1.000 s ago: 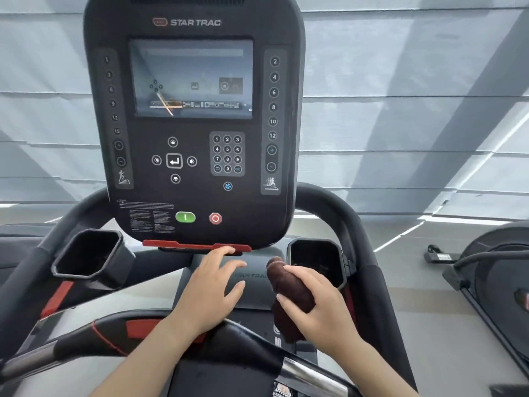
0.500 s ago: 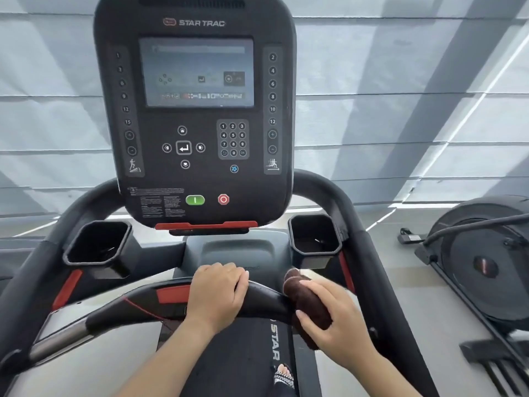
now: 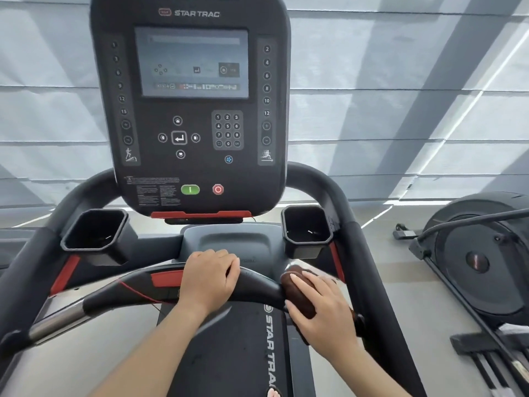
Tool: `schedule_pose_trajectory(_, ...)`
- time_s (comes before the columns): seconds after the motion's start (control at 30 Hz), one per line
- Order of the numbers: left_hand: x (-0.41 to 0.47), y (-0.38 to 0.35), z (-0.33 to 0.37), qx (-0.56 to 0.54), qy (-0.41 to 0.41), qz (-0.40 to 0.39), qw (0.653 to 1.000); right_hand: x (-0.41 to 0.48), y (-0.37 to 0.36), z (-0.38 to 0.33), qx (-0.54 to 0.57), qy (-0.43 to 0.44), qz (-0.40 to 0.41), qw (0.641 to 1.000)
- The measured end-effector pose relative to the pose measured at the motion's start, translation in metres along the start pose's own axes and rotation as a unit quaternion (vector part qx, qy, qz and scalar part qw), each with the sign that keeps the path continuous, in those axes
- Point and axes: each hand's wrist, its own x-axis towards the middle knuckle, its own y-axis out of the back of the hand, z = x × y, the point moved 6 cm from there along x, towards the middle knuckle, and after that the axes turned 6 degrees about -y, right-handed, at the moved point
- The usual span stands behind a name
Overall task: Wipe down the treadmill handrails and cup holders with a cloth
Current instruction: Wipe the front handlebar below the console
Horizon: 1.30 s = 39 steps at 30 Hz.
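Head camera, looking down over the Star Trac console [image 3: 189, 110]: the left hand [image 3: 210, 280] is curled over the middle of the black front handrail [image 3: 114, 300], fingers wrapped round the bar. The right hand [image 3: 323, 309] clutches a bunched brown cloth [image 3: 297, 293] against that same bar, just right of the left. Both cup holders, left [image 3: 94, 234] and right [image 3: 306, 226], sit beyond.

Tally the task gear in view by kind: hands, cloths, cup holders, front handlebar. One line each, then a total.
Hands: 2, left hand and right hand
Cloths: 1, brown cloth
Cup holders: 2, left cup holder and right cup holder
Front handlebars: 1, front handlebar
Total: 6
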Motion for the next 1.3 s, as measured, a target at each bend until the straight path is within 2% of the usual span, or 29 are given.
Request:
schedule_pose_trajectory(0.17, 0.0, -0.003, 0.0, 0.007, 0.004, 0.005, 1.0, 0.012, -0.013, -0.036, 0.003, 0.053, -0.022, 0.998)
schedule_pose_trajectory(0.33, -0.001, -0.006, -0.002, 0.02, 0.016, -0.004, 1.0, 0.0, -0.01, 0.003, -0.003, 0.026, -0.077, 0.997)
schedule_pose_trajectory(0.43, -0.002, -0.007, -0.002, 0.01, 0.027, -0.009, 1.0, 0.005, -0.008, 0.012, 0.022, 0.032, -0.063, 0.997)
schedule_pose_trajectory(0.57, -0.002, 0.0, -0.005, -0.031, 0.031, -0.01, 0.999, 0.021, -0.016, -0.031, 0.051, 0.087, -0.029, 0.994)
schedule_pose_trajectory(0.73, -0.026, 0.019, -0.049, -0.012, 0.078, 0.001, 0.997, 0.041, -0.033, -0.085, 0.056, 0.092, -0.068, 0.992)
schedule_pose_trajectory(0.87, -0.049, 0.021, -0.087, 0.009, 0.123, -0.006, 0.992, 0.038, -0.04, -0.07, 0.016, 0.093, -0.129, 0.987)
schedule_pose_trajectory(0.97, -0.053, 0.019, -0.09, 0.019, 0.117, 0.03, 0.993, 0.032, -0.034, -0.065, -0.017, 0.103, -0.099, 0.99)
schedule_pose_trajectory(1.07, -0.055, 0.015, -0.093, 0.021, 0.118, 0.04, 0.992, 0.039, -0.04, -0.089, 0.004, 0.112, -0.053, 0.992)
schedule_pose_trajectory(1.23, -0.055, 0.013, -0.096, 0.011, 0.109, 0.04, 0.993, 0.051, -0.055, -0.116, -0.001, 0.111, -0.091, 0.99)
schedule_pose_trajectory(1.3, -0.056, 0.014, -0.095, 0.008, 0.107, 0.042, 0.993, 0.036, -0.05, -0.107, 0.001, 0.117, -0.075, 0.99)
